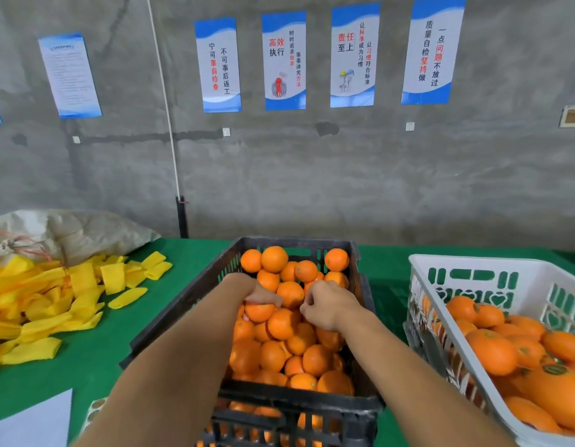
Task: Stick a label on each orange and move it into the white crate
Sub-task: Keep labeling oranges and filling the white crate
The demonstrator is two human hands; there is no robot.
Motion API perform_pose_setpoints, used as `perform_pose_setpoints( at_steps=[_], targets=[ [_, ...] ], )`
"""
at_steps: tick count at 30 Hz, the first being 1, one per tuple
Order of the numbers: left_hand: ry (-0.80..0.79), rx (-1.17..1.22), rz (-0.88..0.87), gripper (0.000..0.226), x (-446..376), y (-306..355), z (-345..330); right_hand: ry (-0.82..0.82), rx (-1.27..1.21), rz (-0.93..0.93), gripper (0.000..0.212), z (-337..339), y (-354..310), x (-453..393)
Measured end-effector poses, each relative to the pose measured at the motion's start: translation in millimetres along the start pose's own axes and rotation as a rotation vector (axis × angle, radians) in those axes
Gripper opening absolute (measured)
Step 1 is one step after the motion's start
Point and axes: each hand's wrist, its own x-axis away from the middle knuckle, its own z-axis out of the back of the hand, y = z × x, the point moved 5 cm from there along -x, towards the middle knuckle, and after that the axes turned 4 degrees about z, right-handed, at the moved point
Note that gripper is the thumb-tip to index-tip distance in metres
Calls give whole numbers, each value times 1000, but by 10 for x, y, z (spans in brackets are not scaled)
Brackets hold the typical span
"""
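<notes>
Green cloth covered the counter (pixel 96 356) under a grey wall with posters. At twelve o'clock I saw my left hand (pixel 262 296) grasping an orange (pixel 258 311) in the black crate (pixel 186 304). My right hand (pixel 324 306) hovered beside it, fingers clenched; what it pinched I couldn't tell. At three o'clock the white crate (pixel 473 264) held labelled fruit.
</notes>
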Motion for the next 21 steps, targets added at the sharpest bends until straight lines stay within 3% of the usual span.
perform_pose_setpoints(
  at_steps=[4, 5, 7, 9, 12, 13, 16, 21],
  targets=[
    [-163, -48, 42, 131, 303, -102, -224, 11, -11, 22, 19, 49, -62, 56],
    [-199, -6, 33, 123, 325, -121, -279, 17, -12, 24, 21, 59, -68, 69],
    [-232, 216, -34, 80, 239, -127, -341, 24, -16, 24, 29, 69, -74, 95],
    [-51, 404, -142, 43, 124, -114, -239, 28, -22, 25, 34, 80, -77, 107],
    [437, 368, -219, 43, 77, -108, 57, 31, -27, 31, 30, 90, -88, 100],
    [534, 331, -226, 52, 62, -86, 113, 31, -25, 33, 29, 94, -88, 91],
    [566, 193, -205, 86, -91, -66, 186, 22, -45, 36, 30, 72, -61, 57],
    [597, 1, -250, 96, -455, 60, 499, 25, -48, 27, 26, 17, 9, -23]
  ],
)
